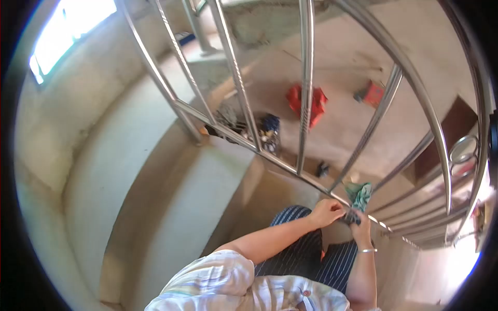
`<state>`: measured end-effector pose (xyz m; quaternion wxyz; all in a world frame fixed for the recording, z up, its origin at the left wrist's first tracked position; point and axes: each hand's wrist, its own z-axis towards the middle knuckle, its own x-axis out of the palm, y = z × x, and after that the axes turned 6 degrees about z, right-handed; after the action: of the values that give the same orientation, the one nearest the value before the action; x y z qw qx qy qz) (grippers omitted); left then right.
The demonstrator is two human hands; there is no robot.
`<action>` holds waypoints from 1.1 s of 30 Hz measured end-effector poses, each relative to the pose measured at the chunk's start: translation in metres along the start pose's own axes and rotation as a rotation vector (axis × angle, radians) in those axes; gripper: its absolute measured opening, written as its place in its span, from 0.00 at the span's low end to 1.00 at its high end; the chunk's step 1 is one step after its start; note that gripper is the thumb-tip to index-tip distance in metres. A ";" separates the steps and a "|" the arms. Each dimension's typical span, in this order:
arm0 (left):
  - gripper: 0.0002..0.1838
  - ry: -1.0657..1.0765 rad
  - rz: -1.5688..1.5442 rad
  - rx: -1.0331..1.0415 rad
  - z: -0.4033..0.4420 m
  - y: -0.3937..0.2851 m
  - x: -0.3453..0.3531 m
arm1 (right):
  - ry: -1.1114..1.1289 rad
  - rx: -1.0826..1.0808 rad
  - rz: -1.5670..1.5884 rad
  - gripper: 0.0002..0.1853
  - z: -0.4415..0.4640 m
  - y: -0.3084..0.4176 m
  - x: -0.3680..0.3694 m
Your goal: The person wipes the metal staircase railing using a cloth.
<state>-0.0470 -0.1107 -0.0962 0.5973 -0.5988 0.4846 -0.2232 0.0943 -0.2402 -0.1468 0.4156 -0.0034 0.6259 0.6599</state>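
Both my hands are close together at the lower rail [280, 163] of a metal stair railing. My left hand [326, 212] has its fingers curled near the rail, and what they pinch is too small to make out. Beside it, my right hand [361, 226], with a bangle at the wrist, is closed around a dark part of a cloth. The green cloth [359, 194] sticks out on the far side of the rail, above my right hand.
Curved concrete steps [202, 192] descend at the left beside a wall [67, 109]. Upright metal bars [306, 78] stand in front of me. Beyond them, a red object [307, 105] and a smaller red item [373, 94] lie on the floor below.
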 end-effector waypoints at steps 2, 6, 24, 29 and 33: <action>0.17 -0.139 -0.060 -0.048 -0.003 0.004 0.002 | 0.111 0.070 0.276 0.21 0.005 -0.009 0.007; 0.25 -0.142 0.105 0.148 0.000 0.000 0.009 | 0.283 0.455 1.506 0.29 0.000 0.061 0.011; 0.33 -1.493 0.399 0.311 -0.135 -0.179 -0.322 | 0.466 0.639 1.015 0.15 0.013 -0.007 0.022; 0.24 -1.328 -0.109 0.763 -0.152 -0.312 -0.419 | 0.437 0.664 0.863 0.14 0.015 0.001 0.030; 0.25 -1.459 0.177 0.721 -0.105 -0.335 -0.453 | 0.465 0.619 0.746 0.14 0.009 -0.013 0.041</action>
<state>-0.2253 0.1593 0.3768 0.9337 -0.3240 -0.0820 0.1284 0.0795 -0.2119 -0.1765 -0.0153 0.1959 0.8254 0.5293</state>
